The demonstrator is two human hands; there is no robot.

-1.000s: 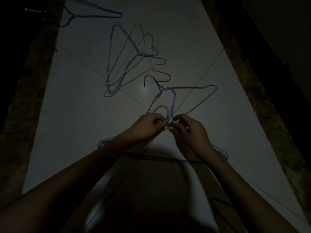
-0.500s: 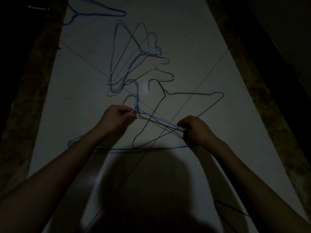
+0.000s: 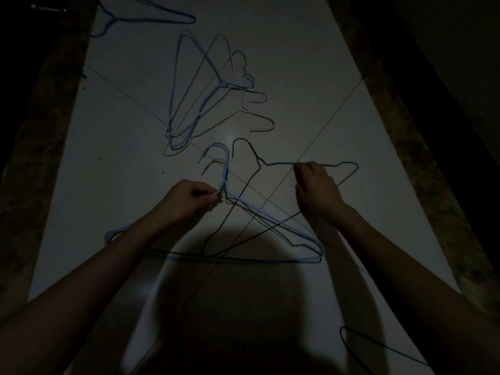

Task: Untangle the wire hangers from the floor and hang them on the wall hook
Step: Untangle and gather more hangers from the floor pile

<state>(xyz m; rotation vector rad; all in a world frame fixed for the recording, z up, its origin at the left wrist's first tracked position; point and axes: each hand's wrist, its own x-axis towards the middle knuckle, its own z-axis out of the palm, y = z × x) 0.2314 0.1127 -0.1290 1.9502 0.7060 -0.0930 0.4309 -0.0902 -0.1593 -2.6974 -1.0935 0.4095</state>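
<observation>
Dimly lit, looking down at a pale tiled floor [image 3: 113,185]. Left hand [image 3: 186,198] pinches the neck of a light blue wire hanger [image 3: 270,216], just below its hook; the hanger's bar lies low across the floor. Right hand [image 3: 316,190] grips the shoulder wire of a black wire hanger [image 3: 259,163], fingers curled on it. Black and blue hangers cross each other between the hands. Farther off, a tangled pile of hangers [image 3: 205,96] lies on the floor. Another blue hanger [image 3: 151,18] lies at top left, a dark hanger [image 3: 378,347] at bottom right. No containers visible.
</observation>
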